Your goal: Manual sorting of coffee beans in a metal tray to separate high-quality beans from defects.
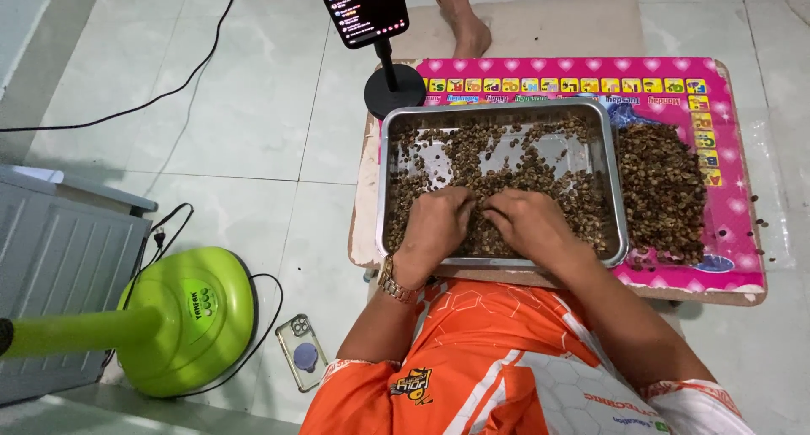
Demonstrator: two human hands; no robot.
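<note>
Both hands were palm-down in the metal tray (609, 161), side by side, nearly touching. Left hand (436, 222) had fingers curled loosely into the coffee beans (506, 169), knuckles up; couldn't tell if it actually pinched anything. Right hand (527, 220) same posture, fingers bent and resting on the beans, grip not visible either. A gold wristwatch (395, 285) sat on the left wrist.

Beans were spread unevenly across the tray, bare metal showing in the far-left part. Tray sat on a low table with a pink patterned mat (734, 258). A second loose pile of beans (662, 190) lay on the mat just beside the tray's right edge, with a few strays further right.

Beyond the tray's far-left corner: a phone on a stand (364, 9) with a round black base. Someone's bare foot (460, 17) on the floor behind the table. On the floor left: green fan base (190, 317), another phone (302, 351) lying flat near it.
</note>
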